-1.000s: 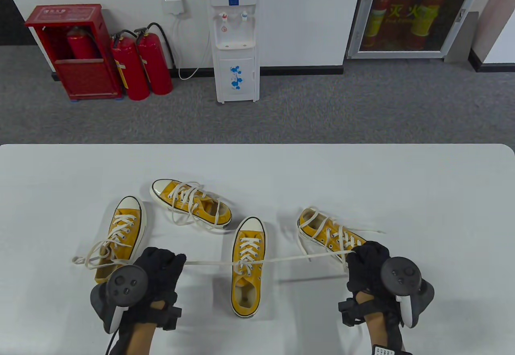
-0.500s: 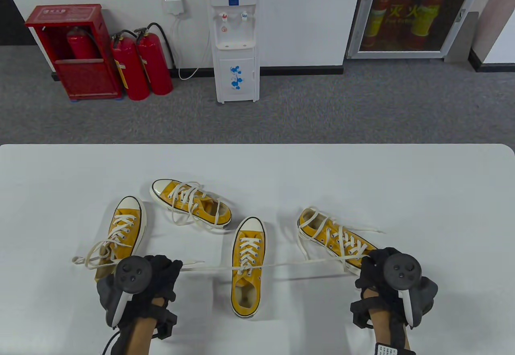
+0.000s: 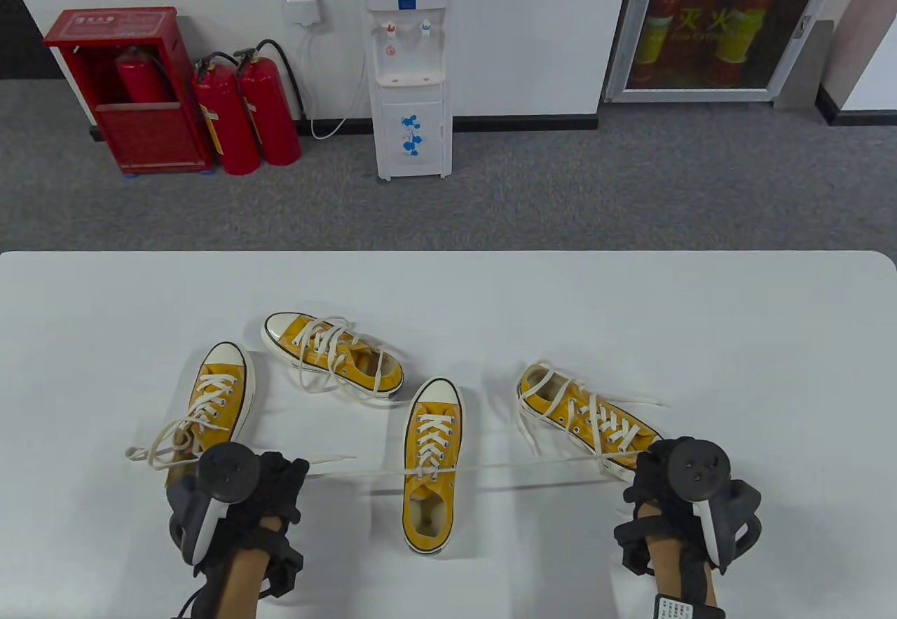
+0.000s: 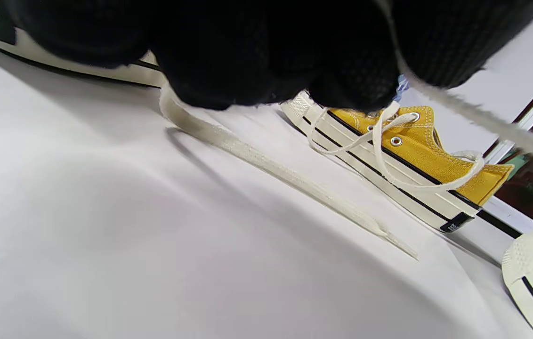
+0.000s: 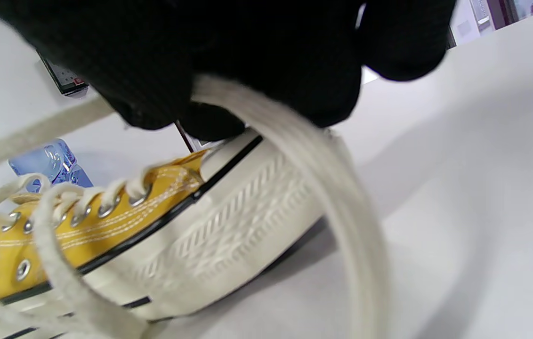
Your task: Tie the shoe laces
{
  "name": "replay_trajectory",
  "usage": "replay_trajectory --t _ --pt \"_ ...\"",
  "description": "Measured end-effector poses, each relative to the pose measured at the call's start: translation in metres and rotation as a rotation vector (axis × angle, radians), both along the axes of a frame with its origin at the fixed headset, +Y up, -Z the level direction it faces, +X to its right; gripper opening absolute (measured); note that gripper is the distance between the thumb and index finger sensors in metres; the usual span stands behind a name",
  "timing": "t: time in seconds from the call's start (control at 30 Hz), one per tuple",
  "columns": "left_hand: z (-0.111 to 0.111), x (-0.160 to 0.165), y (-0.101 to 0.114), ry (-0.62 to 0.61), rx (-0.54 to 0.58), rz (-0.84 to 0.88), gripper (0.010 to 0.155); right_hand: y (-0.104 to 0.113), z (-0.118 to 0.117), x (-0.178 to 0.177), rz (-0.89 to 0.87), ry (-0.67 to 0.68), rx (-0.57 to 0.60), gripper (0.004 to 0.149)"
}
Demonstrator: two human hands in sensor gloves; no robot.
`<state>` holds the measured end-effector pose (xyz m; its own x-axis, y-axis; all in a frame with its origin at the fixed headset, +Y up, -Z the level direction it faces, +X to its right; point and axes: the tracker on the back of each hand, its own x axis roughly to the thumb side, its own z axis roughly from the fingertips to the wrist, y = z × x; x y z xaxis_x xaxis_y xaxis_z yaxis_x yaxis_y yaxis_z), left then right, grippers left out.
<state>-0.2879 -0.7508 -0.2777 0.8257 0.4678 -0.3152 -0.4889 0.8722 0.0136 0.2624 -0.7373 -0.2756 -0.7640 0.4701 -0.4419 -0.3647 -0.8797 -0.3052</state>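
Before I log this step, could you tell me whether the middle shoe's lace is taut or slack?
Taut: the lace runs nearly straight from the left hand through the middle shoe to the right hand.

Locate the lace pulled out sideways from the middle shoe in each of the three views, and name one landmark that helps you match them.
Table view: the lace runs level across the lower middle, from the left hand through the middle shoe to the right hand.
Left wrist view: a blurred strand at upper right, leaving the glove.
Right wrist view: a thick curve dropping from the glove, centre right.
Shared landmark: the white table.
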Motion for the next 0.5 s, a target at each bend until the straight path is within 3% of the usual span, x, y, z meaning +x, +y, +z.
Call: replay_trajectory --t 0.13,0.33,0.5 --pt "0.001 -0.001 0.000 0.003 0.014 0.037 0.040 0.004 0.000 -0.006 0.034 0.028 -0.043 0.051" --pt "0.002 -0.001 0.002 -0.003 0.039 0.084 0.042 0.024 0.008 -0.024 0.077 0.088 0.091 0.054" --pt "0.001 0.000 0.001 -0.004 0.051 0.135 0.042 0.034 0.012 -0.056 0.064 0.271 0.208 0.053"
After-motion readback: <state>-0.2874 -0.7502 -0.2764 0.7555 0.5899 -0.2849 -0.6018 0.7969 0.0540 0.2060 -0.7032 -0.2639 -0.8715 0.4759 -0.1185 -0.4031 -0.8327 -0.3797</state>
